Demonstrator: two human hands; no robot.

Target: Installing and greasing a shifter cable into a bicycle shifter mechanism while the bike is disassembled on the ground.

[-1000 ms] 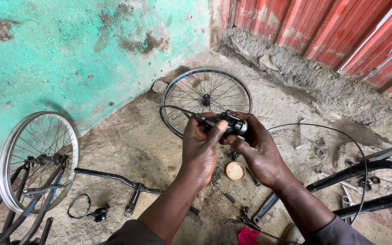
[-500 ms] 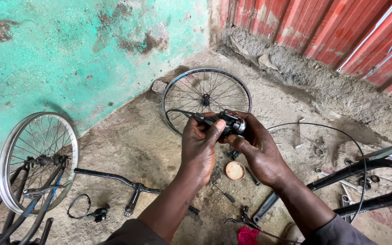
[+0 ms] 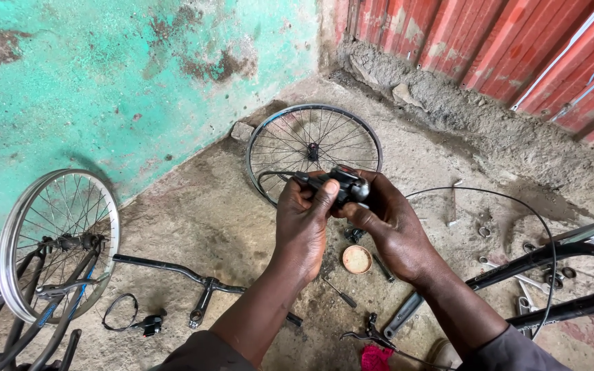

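Both hands hold one small black bike part, a gear shifter (image 3: pixel 342 184) by the look of it, though it is mostly hidden by fingers so I cannot be sure. Left hand (image 3: pixel 304 218) is wrapped tight around its near end, thumb pressed on top. Right hand (image 3: pixel 386 223) grips the other end, fingers curled under it. It is held up in the air, close to the eyes, likely so the small bits on it are easy to see and work on. A thin black cable (image 3: pixel 517 206) runs out from it and loops down to the ground.

Straight behind the shifter, one bare wheel (image 3: pixel 314 148) lies flat on the dirt floor (image 3: pixel 194 213), by the green wall (image 3: pixel 104 82). A second wheel (image 3: pixel 56 240) stands far to the left of the shifter, set in an upturned bike frame. So that makes two wheels.

Right below the shifter sits one small round tin lid (image 3: pixel 357 259), open side up, likely to keep tiny parts from getting lost. Next to it lies one screwdriver (image 3: pixel 338 293). Below and left of the shifter lies one black handlebar (image 3: pixel 194 278). To the right of the shifter is one black bike frame (image 3: pixel 551 271), with a few wrenches (image 3: pixel 527 278) under it.
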